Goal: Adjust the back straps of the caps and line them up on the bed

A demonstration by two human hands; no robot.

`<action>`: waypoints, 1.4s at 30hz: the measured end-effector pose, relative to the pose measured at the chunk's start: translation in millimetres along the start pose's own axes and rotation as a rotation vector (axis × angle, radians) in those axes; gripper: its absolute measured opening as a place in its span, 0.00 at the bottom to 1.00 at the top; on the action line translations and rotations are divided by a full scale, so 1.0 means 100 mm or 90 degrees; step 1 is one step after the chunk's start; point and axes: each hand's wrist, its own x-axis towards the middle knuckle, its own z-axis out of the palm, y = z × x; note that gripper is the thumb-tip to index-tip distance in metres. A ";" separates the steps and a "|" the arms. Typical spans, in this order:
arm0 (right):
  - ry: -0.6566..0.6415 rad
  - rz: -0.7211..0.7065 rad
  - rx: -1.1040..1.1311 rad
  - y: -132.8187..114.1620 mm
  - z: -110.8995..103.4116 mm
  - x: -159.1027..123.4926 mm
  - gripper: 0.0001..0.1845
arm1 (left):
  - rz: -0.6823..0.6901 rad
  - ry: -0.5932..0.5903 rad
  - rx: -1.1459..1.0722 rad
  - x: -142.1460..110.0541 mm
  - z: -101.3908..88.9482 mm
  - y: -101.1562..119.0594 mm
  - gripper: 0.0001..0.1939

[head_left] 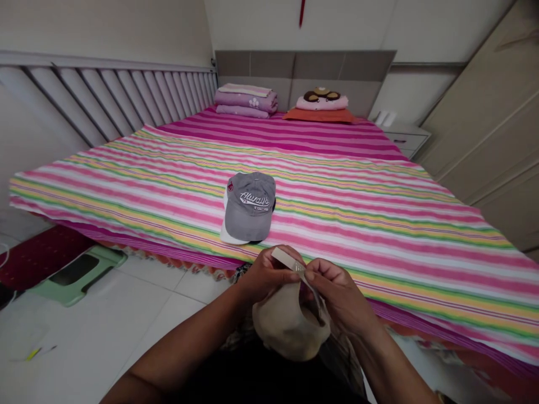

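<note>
Gripping one beige fabric cap [290, 334] at lower centre of the frame, both hands on it. Left hand [267, 275]: fingers curled, thumb pressed on the pale flat strap [282, 257] at the cap's opening. Right hand [339, 289]: thumb and fingers pinching the same strap next to a small light-coloured fastener [298, 268]; can't tell if that's fastened. Cap hangs below the hands, opening facing up and right, held off the bed.

Grey baseball cap with white "Always" lettering [251, 207] sits just above the hands, near frame centre, brim towards the bottom edge. White brim [228, 234] sticks out from under it at left, so at least two stacked.

Stack rests on a pink, white, yellow and green striped sheet [370, 219] across the middle of the frame. Magenta striped bedding [236, 129] behind it. Upper centre: folded purple quilts [246, 105] on the left, pink pillow with a brown patterned top [322, 102] on an orange cushion [319, 115] on the right, both in front of a grey-brown headboard [269, 67].

Lower left: light green plastic stool [69, 286] on white floor tiles [155, 314].
</note>
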 end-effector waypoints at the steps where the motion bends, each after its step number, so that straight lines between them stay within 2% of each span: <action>1: 0.001 -0.001 0.011 0.00 0.01 0.00 0.13 | -0.001 -0.002 0.004 0.00 0.00 0.00 0.13; 7: -0.022 0.043 0.039 0.01 -0.03 -0.01 0.13 | 0.010 0.033 -0.033 -0.01 -0.03 0.00 0.13; 18: 0.018 0.022 0.073 0.00 0.02 0.03 0.15 | -0.007 -0.040 0.051 -0.01 -0.04 0.00 0.13; 22: -0.026 0.036 0.104 -0.05 0.03 0.02 0.15 | -0.007 -0.002 0.007 -0.02 -0.03 -0.03 0.11; 28: 0.008 -0.015 0.076 -0.04 0.02 0.05 0.16 | -0.005 -0.006 0.008 -0.03 0.00 -0.03 0.13; 33: 0.037 -0.039 0.032 -0.03 0.02 0.08 0.16 | -0.055 -0.034 0.043 -0.02 -0.06 0.01 0.15; 38: 0.027 -0.028 -0.012 -0.06 0.00 0.09 0.15 | -0.111 -0.076 0.073 0.02 -0.17 0.06 0.22; 42: 0.010 -0.028 -0.025 -0.08 -0.02 0.10 0.14 | -0.174 -0.056 0.121 0.09 -0.17 0.15 0.15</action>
